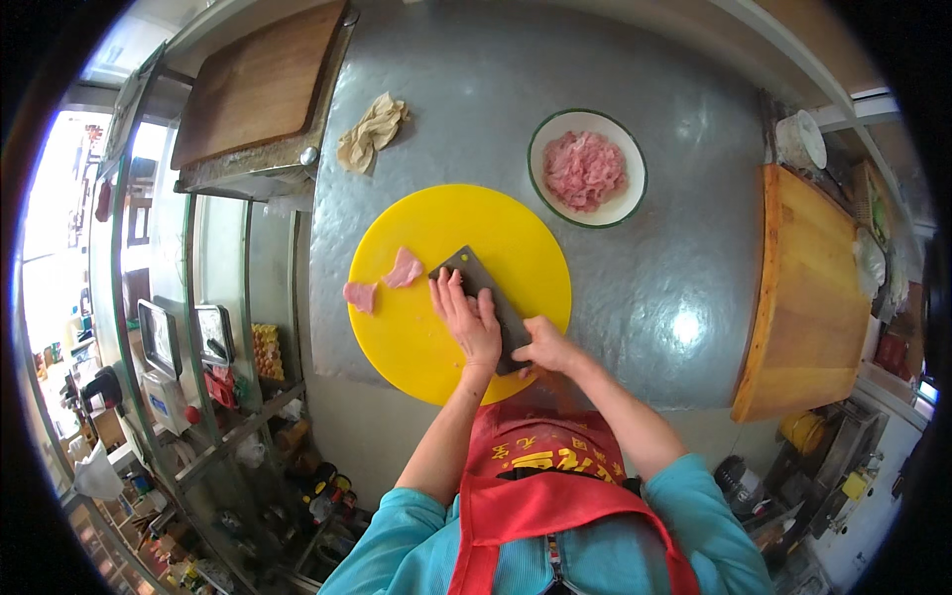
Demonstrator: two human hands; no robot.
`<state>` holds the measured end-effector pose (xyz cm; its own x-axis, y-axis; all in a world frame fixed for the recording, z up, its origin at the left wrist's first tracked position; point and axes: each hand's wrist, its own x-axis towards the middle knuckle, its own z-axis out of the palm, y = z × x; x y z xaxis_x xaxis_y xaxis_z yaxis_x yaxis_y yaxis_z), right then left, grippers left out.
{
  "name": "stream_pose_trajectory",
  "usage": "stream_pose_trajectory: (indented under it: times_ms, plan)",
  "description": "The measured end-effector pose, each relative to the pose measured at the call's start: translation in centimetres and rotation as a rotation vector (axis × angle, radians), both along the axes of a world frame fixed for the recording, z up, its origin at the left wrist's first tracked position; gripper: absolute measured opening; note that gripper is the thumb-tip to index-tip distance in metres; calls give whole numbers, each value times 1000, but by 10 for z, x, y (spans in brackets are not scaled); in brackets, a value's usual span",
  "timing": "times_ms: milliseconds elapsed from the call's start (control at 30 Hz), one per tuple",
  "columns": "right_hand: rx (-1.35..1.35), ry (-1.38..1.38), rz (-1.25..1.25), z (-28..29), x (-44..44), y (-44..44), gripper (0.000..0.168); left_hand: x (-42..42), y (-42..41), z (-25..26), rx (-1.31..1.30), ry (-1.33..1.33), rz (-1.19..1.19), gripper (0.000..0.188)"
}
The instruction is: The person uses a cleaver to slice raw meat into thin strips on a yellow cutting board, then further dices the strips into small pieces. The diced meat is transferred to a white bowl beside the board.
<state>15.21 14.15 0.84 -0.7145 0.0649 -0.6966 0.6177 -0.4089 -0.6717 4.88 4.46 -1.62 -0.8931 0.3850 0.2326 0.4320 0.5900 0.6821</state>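
Observation:
A dark metal cleaver [500,316] lies nearly flat over a round yellow cutting board [416,357]. My right hand [549,346] grips it at the near end, by the handle. The fingers of my left hand [470,320] rest spread on the flat of the blade. Whether anything sits beneath the blade is hidden. Two thin slices of raw meat are left of the cleaver: one slice [404,268] on the board, the other slice [361,297] at its left rim. Beyond the board, to the right, stands a white bowl with a green rim [537,182], holding sliced raw meat [585,171].
The metal worktop [476,97] carries a crumpled beige cloth [372,134] behind the board. A brown wooden board [253,82] stands at the far left. On the right is a large wooden board [807,297] with a white container [801,141] behind it. Glass panels border the left side.

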Motion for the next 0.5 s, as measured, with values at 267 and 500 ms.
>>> stream_pose_trajectory:
  times_ms: [267, 500]
  plan:
    - [378, 195, -172, 89, 17, 25, 5, -28, 84, 74, 488, -29, -188, 26]
    - [357, 214, -787, 144, 79, 79, 14, -71, 230, 91, 620, 278, -673, 18]
